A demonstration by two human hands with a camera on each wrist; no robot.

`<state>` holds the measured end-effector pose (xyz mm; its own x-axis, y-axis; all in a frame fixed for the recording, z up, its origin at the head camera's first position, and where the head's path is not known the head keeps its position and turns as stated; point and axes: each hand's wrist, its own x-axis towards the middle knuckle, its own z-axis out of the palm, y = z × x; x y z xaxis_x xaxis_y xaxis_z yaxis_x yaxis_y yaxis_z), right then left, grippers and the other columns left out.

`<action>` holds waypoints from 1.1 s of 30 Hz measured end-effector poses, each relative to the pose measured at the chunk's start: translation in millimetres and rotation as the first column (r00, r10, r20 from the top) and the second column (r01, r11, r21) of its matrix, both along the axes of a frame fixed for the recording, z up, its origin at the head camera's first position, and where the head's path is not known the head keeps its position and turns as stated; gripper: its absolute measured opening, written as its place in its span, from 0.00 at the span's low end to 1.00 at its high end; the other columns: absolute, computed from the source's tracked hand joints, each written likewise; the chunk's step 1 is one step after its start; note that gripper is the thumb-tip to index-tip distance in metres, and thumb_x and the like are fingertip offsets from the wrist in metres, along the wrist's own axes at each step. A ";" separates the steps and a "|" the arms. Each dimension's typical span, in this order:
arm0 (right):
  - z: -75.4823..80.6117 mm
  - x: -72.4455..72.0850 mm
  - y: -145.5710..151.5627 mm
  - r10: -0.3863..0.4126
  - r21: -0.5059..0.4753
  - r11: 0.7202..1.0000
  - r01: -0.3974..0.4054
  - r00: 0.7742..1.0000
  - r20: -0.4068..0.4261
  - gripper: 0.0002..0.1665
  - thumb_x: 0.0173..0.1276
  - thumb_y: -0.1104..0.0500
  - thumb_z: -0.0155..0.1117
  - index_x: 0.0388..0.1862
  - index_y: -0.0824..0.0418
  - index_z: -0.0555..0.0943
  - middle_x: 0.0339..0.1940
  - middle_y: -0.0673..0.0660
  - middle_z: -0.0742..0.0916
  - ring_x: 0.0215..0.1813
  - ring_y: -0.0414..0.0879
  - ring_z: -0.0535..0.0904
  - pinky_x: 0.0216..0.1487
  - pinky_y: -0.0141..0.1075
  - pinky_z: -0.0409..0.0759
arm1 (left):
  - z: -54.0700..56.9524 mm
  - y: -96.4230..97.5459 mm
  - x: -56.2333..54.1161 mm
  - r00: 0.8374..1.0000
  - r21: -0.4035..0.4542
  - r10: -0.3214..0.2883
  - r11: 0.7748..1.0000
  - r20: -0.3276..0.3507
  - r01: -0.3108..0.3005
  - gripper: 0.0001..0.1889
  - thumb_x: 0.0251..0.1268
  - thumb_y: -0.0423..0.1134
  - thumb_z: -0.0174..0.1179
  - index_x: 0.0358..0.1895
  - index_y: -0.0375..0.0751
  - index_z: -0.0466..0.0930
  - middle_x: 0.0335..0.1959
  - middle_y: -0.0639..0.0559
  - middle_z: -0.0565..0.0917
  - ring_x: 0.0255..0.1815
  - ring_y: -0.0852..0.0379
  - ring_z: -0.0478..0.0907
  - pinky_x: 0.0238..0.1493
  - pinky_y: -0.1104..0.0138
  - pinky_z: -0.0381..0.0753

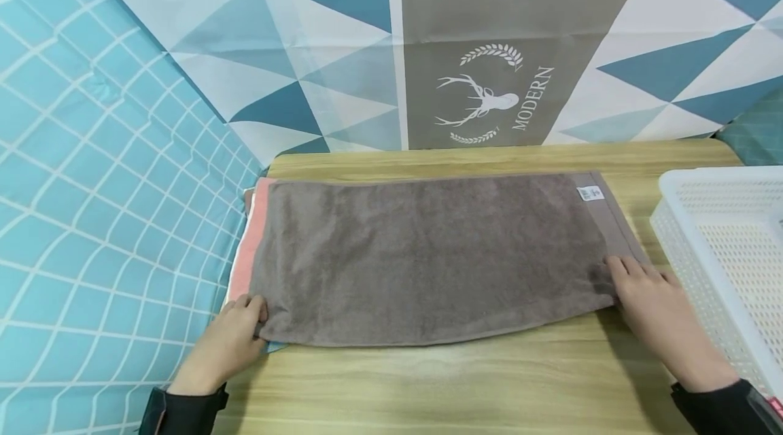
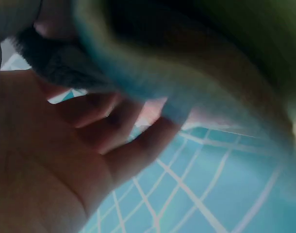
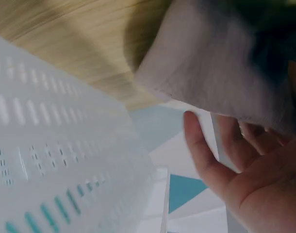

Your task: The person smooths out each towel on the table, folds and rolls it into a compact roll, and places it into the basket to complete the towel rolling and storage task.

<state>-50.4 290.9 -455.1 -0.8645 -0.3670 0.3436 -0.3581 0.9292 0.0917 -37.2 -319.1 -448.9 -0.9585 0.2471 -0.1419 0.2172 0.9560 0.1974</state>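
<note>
A long grey-brown towel (image 1: 428, 258) lies spread flat across the wooden table, a white label (image 1: 590, 193) at its far right corner. My left hand (image 1: 229, 340) pinches its near left corner; in the left wrist view the fingers (image 2: 138, 145) curl up against layered cloth. My right hand (image 1: 654, 309) grips the near right corner, which is raised off the wood and casts a shadow. From beneath the towel's left end show a pink cloth edge (image 1: 252, 238) and a small blue corner (image 1: 276, 346).
A white perforated plastic basket (image 1: 697, 251) stands at the right, close beside my right hand. Blue checked cloth (image 1: 122, 217) covers the left side, and a patterned sheet (image 1: 342, 47) hangs behind the table (image 1: 453, 387).
</note>
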 end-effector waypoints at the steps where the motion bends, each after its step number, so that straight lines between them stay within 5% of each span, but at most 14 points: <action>1: 1.4 1.7 0.9 -0.014 -0.013 1.000 0.014 1.000 0.006 0.25 0.49 0.78 0.66 0.48 0.76 0.74 0.39 0.74 0.80 0.35 0.71 0.79 0.28 0.63 0.74 | 0.8 -0.6 -0.1 1.000 0.021 0.005 1.000 -0.003 -0.005 0.12 0.54 0.25 0.61 0.31 0.44 0.69 0.27 0.52 0.68 0.26 0.57 0.62 0.30 0.63 0.62; 10: 10.9 17.0 17.0 -0.084 -0.002 0.996 0.084 0.994 0.064 0.10 0.49 0.79 0.62 0.29 0.70 0.75 0.27 0.69 0.81 0.23 0.63 0.76 0.15 0.52 0.70 | 22.1 -13.4 0.3 0.993 0.127 0.039 0.990 0.113 -0.054 0.14 0.70 0.27 0.54 0.27 0.49 0.72 0.20 0.58 0.69 0.20 0.66 0.59 0.26 0.69 0.60; 15: 15.6 24.1 25.7 -0.116 0.071 0.992 0.107 0.984 0.135 0.12 0.45 0.79 0.67 0.26 0.69 0.77 0.22 0.65 0.81 0.22 0.62 0.76 0.17 0.51 0.71 | 34.2 -24.1 1.9 0.998 0.108 -0.001 0.994 0.068 -0.007 0.11 0.70 0.26 0.56 0.39 0.50 0.80 0.31 0.59 0.81 0.27 0.66 0.72 0.28 0.68 0.67; 20: 25.2 28.6 25.0 -0.068 0.066 0.996 0.066 0.997 0.023 0.12 0.44 0.77 0.68 0.30 0.71 0.79 0.26 0.68 0.83 0.24 0.63 0.77 0.18 0.50 0.72 | 50.0 -31.4 0.9 1.000 0.106 0.001 0.994 -0.008 0.000 0.12 0.71 0.25 0.53 0.46 0.44 0.82 0.38 0.50 0.86 0.33 0.56 0.81 0.30 0.63 0.75; 25: 40.7 29.4 22.6 -0.070 0.015 0.997 0.070 0.996 -0.053 0.03 0.57 0.71 0.63 0.30 0.67 0.79 0.28 0.66 0.86 0.27 0.61 0.77 0.18 0.46 0.67 | 67.1 -36.5 -1.2 0.998 0.096 0.030 0.995 -0.048 -0.025 0.13 0.74 0.26 0.50 0.51 0.41 0.82 0.43 0.42 0.86 0.23 0.64 0.71 0.26 0.67 0.66; 28: 47.5 33.9 22.8 -0.097 -0.003 0.995 0.097 0.995 0.004 0.22 0.76 0.50 0.50 0.25 0.60 0.77 0.20 0.57 0.84 0.24 0.54 0.74 0.17 0.42 0.63 | 75.4 -36.6 -4.0 0.996 0.084 0.041 0.996 -0.078 -0.035 0.13 0.75 0.27 0.50 0.52 0.41 0.81 0.43 0.41 0.86 0.17 0.65 0.61 0.24 0.68 0.61; 32: 54.1 38.5 24.6 -0.123 -0.077 0.988 0.133 0.985 0.120 0.24 0.72 0.41 0.54 0.17 0.50 0.72 0.14 0.46 0.77 0.21 0.48 0.72 0.15 0.44 0.65 | 82.7 -36.7 -7.7 0.995 0.090 0.048 0.995 -0.090 -0.040 0.13 0.76 0.28 0.49 0.54 0.40 0.80 0.39 0.42 0.85 0.14 0.63 0.58 0.21 0.67 0.59; 33: 55.7 38.8 25.0 -0.124 -0.091 0.986 0.137 0.983 0.138 0.20 0.68 0.47 0.62 0.17 0.49 0.71 0.14 0.45 0.77 0.21 0.46 0.72 0.15 0.46 0.66 | 83.9 -37.0 -8.0 0.994 0.090 0.050 0.995 -0.092 -0.042 0.13 0.76 0.29 0.49 0.54 0.40 0.80 0.39 0.42 0.85 0.14 0.63 0.58 0.21 0.67 0.59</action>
